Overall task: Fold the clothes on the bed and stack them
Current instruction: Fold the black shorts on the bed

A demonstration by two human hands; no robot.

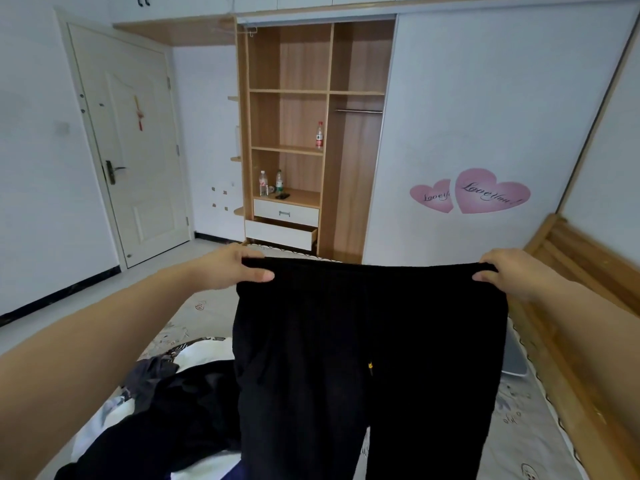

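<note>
A pair of black trousers (367, 341) hangs in front of me, held up by the waistband above the bed (526, 424). My left hand (239, 268) pinches the left end of the waistband, thumb in front. My right hand (505, 271) pinches the right end the same way. Both legs of the trousers hang down past the bottom of the view. A pile of unfolded clothes (166, 403), black, dark grey and white, lies on the bed at the lower left.
A wooden bed frame (581, 306) runs along the right side. Ahead stands an open wardrobe (287, 133) with bottles on its shelves and one drawer pulled out. A closed door (131, 140) is at the left, with tiled floor before it.
</note>
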